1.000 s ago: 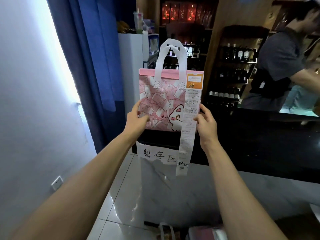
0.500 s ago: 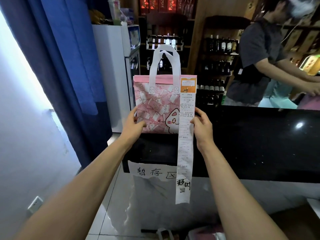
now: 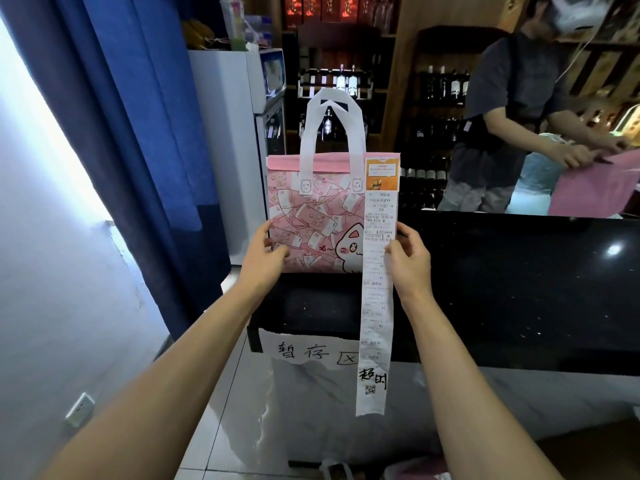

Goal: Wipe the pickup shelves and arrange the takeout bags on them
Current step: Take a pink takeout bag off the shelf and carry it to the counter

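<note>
A pink takeout bag (image 3: 311,216) with a cat print and white handles stands upright at the left end of the black counter shelf (image 3: 502,289). My left hand (image 3: 265,261) grips its lower left edge. My right hand (image 3: 408,263) holds its lower right edge, fingers against the long white receipt (image 3: 375,306) that hangs from the bag's top right corner down past the counter front. A torn paper label (image 3: 311,351) with handwritten characters is stuck on the counter's front edge below the bag.
Another person (image 3: 502,109) stands behind the counter at the right, handling a pink bag (image 3: 588,188). A white fridge (image 3: 228,150) and blue curtain (image 3: 131,133) are at the left. Bottle shelves (image 3: 440,91) fill the back. More bags (image 3: 408,471) lie on the floor below.
The bag has come down onto the counter's left end with both hands still on it. The view has shifted, and the person behind has leaned towards the right.
</note>
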A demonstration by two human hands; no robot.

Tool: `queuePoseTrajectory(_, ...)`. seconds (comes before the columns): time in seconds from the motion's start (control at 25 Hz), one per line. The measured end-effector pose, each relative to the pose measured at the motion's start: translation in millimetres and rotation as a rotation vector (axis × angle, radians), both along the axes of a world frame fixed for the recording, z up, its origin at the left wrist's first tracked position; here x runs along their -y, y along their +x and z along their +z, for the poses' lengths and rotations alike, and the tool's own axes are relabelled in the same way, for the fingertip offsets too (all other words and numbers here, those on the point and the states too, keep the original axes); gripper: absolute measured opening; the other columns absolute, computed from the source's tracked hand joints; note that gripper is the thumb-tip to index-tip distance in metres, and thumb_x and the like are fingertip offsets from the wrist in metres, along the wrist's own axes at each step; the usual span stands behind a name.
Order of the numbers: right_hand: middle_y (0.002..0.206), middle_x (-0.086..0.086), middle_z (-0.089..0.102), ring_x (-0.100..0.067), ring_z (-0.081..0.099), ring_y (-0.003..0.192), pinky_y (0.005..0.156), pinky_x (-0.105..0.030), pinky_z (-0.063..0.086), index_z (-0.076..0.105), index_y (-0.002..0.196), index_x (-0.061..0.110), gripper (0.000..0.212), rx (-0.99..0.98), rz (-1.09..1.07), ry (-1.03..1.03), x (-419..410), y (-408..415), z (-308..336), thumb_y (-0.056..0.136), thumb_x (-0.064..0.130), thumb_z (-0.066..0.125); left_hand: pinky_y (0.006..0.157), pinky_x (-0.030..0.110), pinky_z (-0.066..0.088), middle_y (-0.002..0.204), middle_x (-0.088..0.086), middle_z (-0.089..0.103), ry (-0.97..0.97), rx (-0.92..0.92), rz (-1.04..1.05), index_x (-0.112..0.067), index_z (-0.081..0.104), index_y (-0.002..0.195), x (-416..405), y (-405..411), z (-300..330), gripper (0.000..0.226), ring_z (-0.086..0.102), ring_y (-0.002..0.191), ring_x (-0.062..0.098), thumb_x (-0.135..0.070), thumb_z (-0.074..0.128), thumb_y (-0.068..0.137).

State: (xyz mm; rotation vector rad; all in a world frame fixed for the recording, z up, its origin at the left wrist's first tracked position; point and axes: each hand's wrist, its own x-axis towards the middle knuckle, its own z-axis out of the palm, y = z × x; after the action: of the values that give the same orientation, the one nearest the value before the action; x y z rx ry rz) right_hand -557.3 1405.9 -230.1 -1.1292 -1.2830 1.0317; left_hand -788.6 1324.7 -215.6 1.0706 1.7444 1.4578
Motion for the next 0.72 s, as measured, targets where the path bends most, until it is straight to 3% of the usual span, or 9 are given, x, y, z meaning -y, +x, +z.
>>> queuePoseTrajectory(0.2,0.121,0.009,0.067,-0.009,0.063,0.113,0.098,-0.039,0.054,0.06,0.131,0.027,0.04,0.044,-0.011,0.038,3.1,2.7,3.5,0.092,0.028,0.06,0.074,0.017,0.05,0.119,-0.012,0.057,0.02,-0.088,0.022,-0.033,0.043,0.141,7.9,3.5,1.5,0.05,0.058,0.102,0.002,-0.017,0.058,0.096)
queuePoseTrajectory(0.28,0.12,0.009,0.068,-0.006,0.063,0.111,0.096,-0.035,0.055,0.06,0.132,0.026,0.044,0.059,-0.014,0.052,5.1,3.6,4.5,0.088,0.031,0.06,0.084,0.022,0.049,0.13,-0.007,0.055,-0.008,-0.156,0.044,-0.028,0.048,0.139,14.0,5.7,1.5,0.044,0.057,0.11,0.008,-0.023,0.057,0.096)
queuePoseTrajectory(0.36,0.121,0.008,0.067,-0.007,0.063,0.111,0.097,-0.035,0.054,0.06,0.132,0.024,0.043,0.071,-0.021,0.046,6.6,4.3,4.9,0.089,0.029,0.061,0.1,0.035,0.049,0.137,-0.003,0.053,-0.036,-0.21,0.05,-0.026,0.052,0.137,21.1,8.2,2.5,0.041,0.056,0.118,0.015,-0.024,0.055,0.096)
queuePoseTrajectory(0.44,0.123,0.005,0.066,-0.009,0.062,0.113,0.099,-0.035,0.052,0.059,0.134,0.023,0.043,0.082,-0.041,0.036,7.9,6.3,5.7,0.091,0.025,0.062,0.101,0.042,0.05,0.136,-0.001,0.055,-0.042,-0.225,0.053,-0.027,0.055,0.133,29.7,11.2,5.2,0.038,0.058,0.118,0.019,-0.024,0.057,0.095)
queuePoseTrajectory(0.56,0.127,0.001,0.065,-0.012,0.061,0.116,0.099,-0.03,0.048,0.059,0.135,0.024,0.044,0.107,-0.053,0.045,17.3,11.0,6.6,0.09,0.026,0.062,0.085,0.03,0.053,0.132,-0.003,0.057,-0.039,-0.238,0.059,-0.029,0.057,0.129,45.3,18.7,6.9,0.033,0.059,0.115,0.017,-0.028,0.058,0.096)
queuePoseTrajectory(0.72,0.122,0.005,0.066,-0.009,0.062,0.112,0.095,-0.025,0.048,0.062,0.127,0.028,0.039,0.129,-0.002,0.098,47.5,21.7,-0.5,0.088,0.027,0.061,0.087,0.021,0.042,0.126,-0.007,0.061,-0.036,-0.291,0.05,-0.026,0.057,0.128,70.1,38.8,1.9,0.031,0.056,0.116,0.012,-0.022,0.056,0.097)
